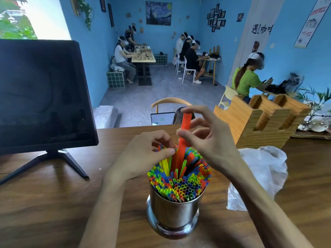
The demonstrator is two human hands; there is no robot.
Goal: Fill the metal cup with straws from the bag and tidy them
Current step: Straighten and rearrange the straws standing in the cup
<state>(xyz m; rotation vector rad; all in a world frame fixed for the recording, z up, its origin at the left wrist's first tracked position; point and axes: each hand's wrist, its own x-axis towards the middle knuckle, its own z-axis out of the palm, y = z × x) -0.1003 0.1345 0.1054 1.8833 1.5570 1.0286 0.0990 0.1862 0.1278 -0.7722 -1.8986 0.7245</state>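
A shiny metal cup stands upright on the wooden surface, near its front edge and between the person's two forearms. It is packed with straws in yellow, green, blue, orange and red, their open ends fanning out above the rim. Most stand at roughly one height, while those at the far side rise higher and lean apart.

One red straw sticks up well above the rest. The right hand holds it: the thumb and the fingers are curled round its upper part, with the top end showing just under the forefinger. The left hand sits at the far left side of the bunch, its fingers curled in among the taller straws and its thumb pressed against them, so it grips a few of them.

The bag, a thin clear plastic one, lies crumpled on the surface just to the right of the cup, partly behind the right forearm. Whether any straws lie inside it cannot be told.

A dark screen on a tripod-like stand sits at the left of the surface. A wooden holder with deep slots stands at the far right, behind the bag. Beyond the surface, people sit at tables in a room with blue walls.
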